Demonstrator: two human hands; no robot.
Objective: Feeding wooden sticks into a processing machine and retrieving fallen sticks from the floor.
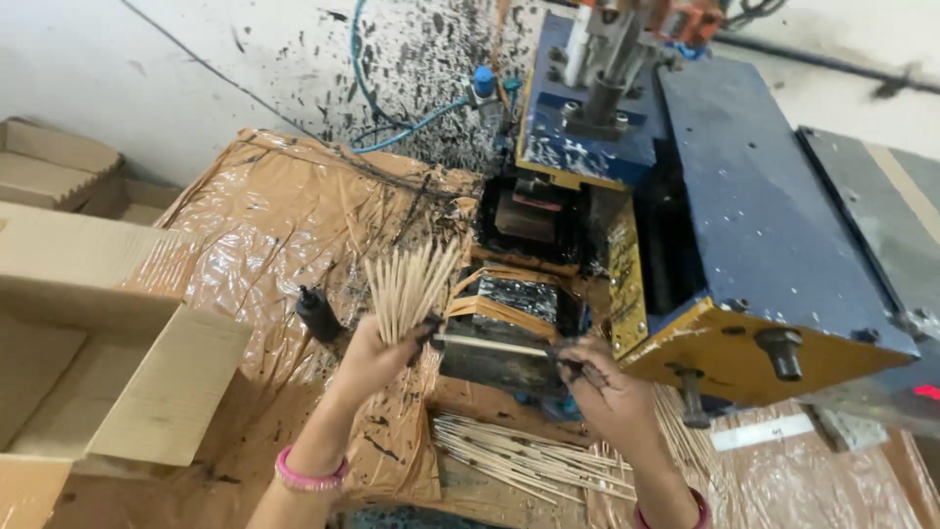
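Now our left hand [377,343] grips a fanned bundle [406,284] upright; our right hand [592,377] pinches one stick [490,344] lying crosswise between them.

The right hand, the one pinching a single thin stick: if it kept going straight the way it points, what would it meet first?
The right hand points left, along its single stick. Going on, it would probably first meet the left hand gripping the fanned bundle of sticks, though depth is hard to judge from one view.

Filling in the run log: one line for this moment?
left hand: holds stick bundle | right hand: single stick at machine | loose sticks below
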